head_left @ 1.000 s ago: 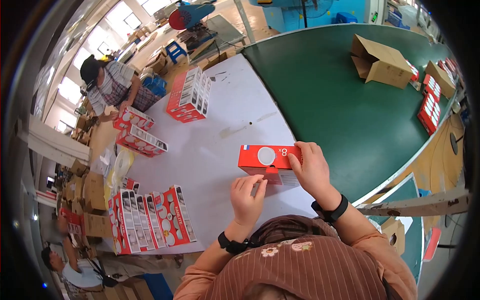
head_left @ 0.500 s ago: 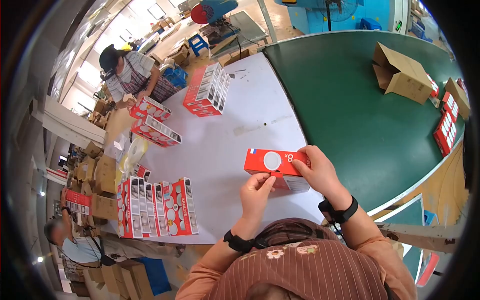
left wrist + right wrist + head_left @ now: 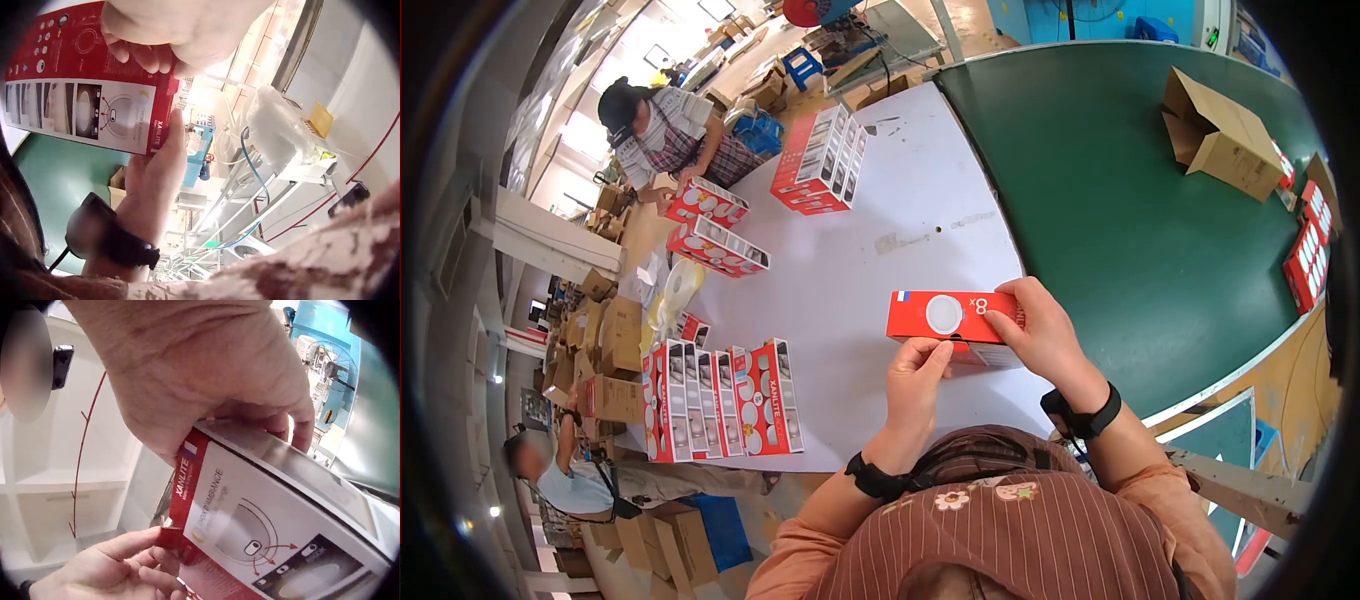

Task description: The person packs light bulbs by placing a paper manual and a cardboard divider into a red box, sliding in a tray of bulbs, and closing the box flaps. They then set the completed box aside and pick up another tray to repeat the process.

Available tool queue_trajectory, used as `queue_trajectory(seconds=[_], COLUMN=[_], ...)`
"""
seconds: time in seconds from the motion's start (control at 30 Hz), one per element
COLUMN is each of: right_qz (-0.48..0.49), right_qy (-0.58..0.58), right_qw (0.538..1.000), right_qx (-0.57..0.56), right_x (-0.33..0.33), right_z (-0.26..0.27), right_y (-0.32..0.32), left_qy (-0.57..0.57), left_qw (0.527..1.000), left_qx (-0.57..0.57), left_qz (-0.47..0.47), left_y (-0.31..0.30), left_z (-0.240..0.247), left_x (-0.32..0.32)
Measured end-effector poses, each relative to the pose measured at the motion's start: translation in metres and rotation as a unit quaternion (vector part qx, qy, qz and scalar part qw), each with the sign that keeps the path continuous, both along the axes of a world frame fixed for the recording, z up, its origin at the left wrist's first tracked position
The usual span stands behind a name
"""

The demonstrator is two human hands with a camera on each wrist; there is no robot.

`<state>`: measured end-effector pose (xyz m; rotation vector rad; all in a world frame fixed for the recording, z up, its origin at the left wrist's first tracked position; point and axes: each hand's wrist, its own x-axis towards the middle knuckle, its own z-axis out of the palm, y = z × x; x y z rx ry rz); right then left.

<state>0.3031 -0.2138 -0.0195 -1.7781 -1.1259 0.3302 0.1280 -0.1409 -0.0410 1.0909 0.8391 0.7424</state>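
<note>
A red-and-white XANLITE carton (image 3: 943, 315) marked 8x lies on the white table in front of me. My right hand (image 3: 1047, 335) grips its right end, thumb on the red top face and fingers over the far side. With thumb and index finger, my left hand (image 3: 912, 398) pinches a small red tab (image 3: 170, 537) at the carton's near edge. The right wrist view shows this tab sticking out beside the printed white side (image 3: 237, 531). In the left wrist view the fingers hide part of the carton's red face (image 3: 81, 37).
Similar cartons stand in a row (image 3: 725, 400) at the left and in a stack (image 3: 825, 160) farther back. Another person (image 3: 665, 135) handles cartons across the table (image 3: 880, 300). An opened brown box (image 3: 1225, 140) lies on the green surface (image 3: 1090, 180) at the right.
My left hand has moved onto the carton's near edge, and its thumb and index finger have closed on the red tab. The right hand keeps its grip. The head view has shifted.
</note>
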Motion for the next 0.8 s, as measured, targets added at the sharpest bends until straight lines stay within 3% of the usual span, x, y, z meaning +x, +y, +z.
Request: queue_trajectory(seconds=[0.17, 0.3, 0.37, 0.4, 0.43, 0.47, 0.5, 0.57, 0.6, 0.67, 0.7, 0.73, 0.8], right_qz=[0.002, 0.005, 0.010, 0.007, 0.039, 0.072, 0.072, 0.154, 0.153, -0.005, -0.053, -0.054, 0.013], right_qy=[-0.002, 0.008, 0.024, 0.024, 0.013, 0.002, 0.000, 0.024, 0.020, -0.212, -0.249, -0.252, -0.102], right_qw=[1.000, 1.000, 0.999, 1.000, 0.999, 0.997, 0.997, 0.986, 0.987, 0.960, 0.945, 0.945, 0.989], right_qx=[-0.012, -0.014, -0.022, -0.019, -0.001, 0.013, 0.011, 0.056, 0.053, 0.182, 0.205, 0.203, 0.108], right_x=[-0.001, 0.002, 0.004, 0.009, 0.014, 0.018, 0.023, 0.032, 0.031, 0.028, 0.024, 0.016, -0.005], right_z=[0.000, 0.000, 0.000, -0.001, -0.003, -0.005, -0.008, -0.011, -0.008, 0.004, 0.011, 0.014, 0.015], right_y=[0.001, 0.002, 0.002, 0.004, 0.006, 0.008, 0.014, 0.022, 0.022, 0.026, 0.020, 0.011, -0.008], left_qy=[0.078, 0.088, 0.150, 0.149, 0.243, 0.326, 0.324, 0.291, 0.287, 0.326, 0.322, 0.331, 0.336], left_qw=[0.994, 0.993, 0.954, 0.953, 0.866, 0.742, 0.744, 0.628, 0.631, 0.639, 0.639, 0.650, 0.662], left_qx=[0.055, 0.064, 0.260, 0.264, 0.436, 0.586, 0.585, 0.706, 0.705, 0.633, 0.635, 0.629, 0.620], left_qz=[0.056, 0.038, 0.008, 0.006, -0.006, -0.016, -0.016, -0.152, -0.150, -0.291, -0.291, -0.271, -0.253], left_y=[-0.007, -0.002, 0.007, 0.017, 0.030, 0.039, 0.049, 0.064, 0.063, 0.065, 0.063, 0.059, 0.049], left_z=[0.005, 0.011, 0.018, 0.029, 0.048, 0.062, 0.071, 0.082, 0.076, 0.063, 0.059, 0.057, 0.052], left_x=[0.007, 0.003, -0.012, -0.020, -0.025, -0.028, -0.021, -0.007, -0.007, 0.001, 0.002, 0.001, 0.003])
